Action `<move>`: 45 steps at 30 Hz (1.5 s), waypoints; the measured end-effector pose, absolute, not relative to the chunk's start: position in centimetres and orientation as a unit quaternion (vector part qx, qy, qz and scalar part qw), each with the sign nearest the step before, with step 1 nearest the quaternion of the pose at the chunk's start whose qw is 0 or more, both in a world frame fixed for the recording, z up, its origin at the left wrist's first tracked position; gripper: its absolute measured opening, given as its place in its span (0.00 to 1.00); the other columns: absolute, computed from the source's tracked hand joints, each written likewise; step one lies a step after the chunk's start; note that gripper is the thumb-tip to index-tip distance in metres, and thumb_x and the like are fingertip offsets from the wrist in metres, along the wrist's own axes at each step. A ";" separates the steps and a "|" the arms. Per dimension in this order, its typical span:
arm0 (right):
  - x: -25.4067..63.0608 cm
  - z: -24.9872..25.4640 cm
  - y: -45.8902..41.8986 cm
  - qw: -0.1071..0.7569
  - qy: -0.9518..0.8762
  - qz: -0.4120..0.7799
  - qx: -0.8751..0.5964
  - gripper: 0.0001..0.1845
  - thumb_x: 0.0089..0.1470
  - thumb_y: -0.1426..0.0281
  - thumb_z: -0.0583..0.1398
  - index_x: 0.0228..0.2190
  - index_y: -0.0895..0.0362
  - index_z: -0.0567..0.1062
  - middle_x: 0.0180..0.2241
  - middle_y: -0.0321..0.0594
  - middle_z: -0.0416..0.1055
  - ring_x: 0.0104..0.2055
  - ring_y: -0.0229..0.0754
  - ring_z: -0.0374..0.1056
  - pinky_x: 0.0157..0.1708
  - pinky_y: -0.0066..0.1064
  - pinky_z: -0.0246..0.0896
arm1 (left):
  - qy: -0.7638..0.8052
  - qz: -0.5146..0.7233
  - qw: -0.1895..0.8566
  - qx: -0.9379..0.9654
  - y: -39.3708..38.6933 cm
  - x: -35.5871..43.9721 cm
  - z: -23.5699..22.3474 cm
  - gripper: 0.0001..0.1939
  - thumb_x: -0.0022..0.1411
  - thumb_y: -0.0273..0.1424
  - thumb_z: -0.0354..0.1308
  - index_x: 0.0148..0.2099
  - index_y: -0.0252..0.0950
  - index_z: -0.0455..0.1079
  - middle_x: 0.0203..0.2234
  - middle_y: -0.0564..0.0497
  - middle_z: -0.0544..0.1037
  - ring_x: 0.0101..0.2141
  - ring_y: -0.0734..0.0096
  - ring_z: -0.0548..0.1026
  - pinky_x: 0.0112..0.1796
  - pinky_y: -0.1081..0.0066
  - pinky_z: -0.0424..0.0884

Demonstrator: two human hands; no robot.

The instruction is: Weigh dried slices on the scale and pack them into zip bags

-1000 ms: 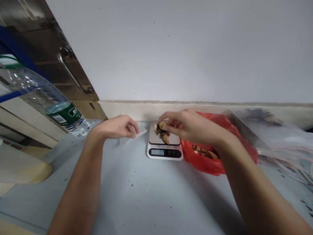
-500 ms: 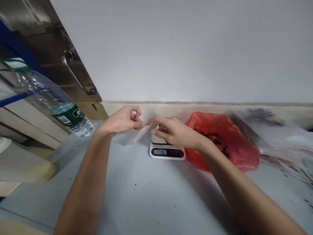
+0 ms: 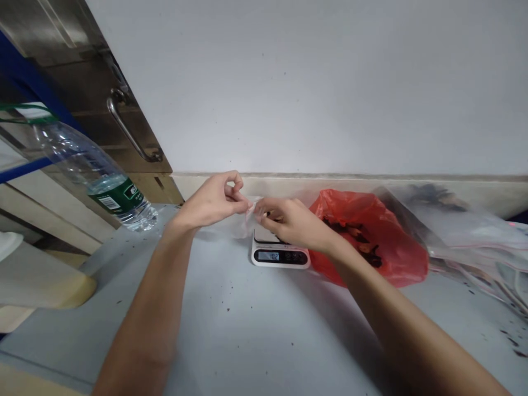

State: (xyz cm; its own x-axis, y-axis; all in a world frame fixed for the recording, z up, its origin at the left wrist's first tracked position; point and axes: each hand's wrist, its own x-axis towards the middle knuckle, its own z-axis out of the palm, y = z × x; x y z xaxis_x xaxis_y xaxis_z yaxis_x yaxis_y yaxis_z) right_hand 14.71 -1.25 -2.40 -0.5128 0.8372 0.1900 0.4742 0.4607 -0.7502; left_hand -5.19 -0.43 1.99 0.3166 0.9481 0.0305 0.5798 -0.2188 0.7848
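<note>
Between my two hands is a small clear plastic bag (image 3: 247, 224), its edge pinched on both sides. My left hand (image 3: 218, 199) is closed on the bag's left side, thumb against fingertip. On the other side my right hand (image 3: 291, 221) has its fingers closed on the bag's edge, above a white digital kitchen scale (image 3: 281, 257). The scale's display seems to read 10.2. My right hand hides most of the scale's plate and whatever lies on it. Right beside the scale stands an open red plastic bag (image 3: 400, 242) with dark dried pieces (image 3: 358, 236) in it.
Clear zip bags (image 3: 474, 231) with dark contents lie at the far right. A large water bottle (image 3: 111, 187) hangs at the left, above a whitish container (image 3: 45, 275). A white wall (image 3: 309, 88) closes off the back. Dark crumbs dot the grey table (image 3: 231, 341).
The small plastic bag has swung up and its mouth edge is now bunched between both hands. My left hand has shifted slightly right. The scale's reading looks the same.
</note>
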 end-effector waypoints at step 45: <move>15.9 -1.2 0.4 -0.047 -0.813 0.207 -0.542 0.34 0.54 0.65 0.69 0.61 0.51 0.74 0.61 0.46 0.74 0.59 0.54 0.73 0.53 0.38 0.69 | 0.507 -0.010 0.230 0.831 0.3 -6.2 0.9 0.41 0.52 0.55 0.63 0.62 0.39 0.67 0.59 0.43 0.76 0.56 0.50 0.74 0.52 0.65 0.68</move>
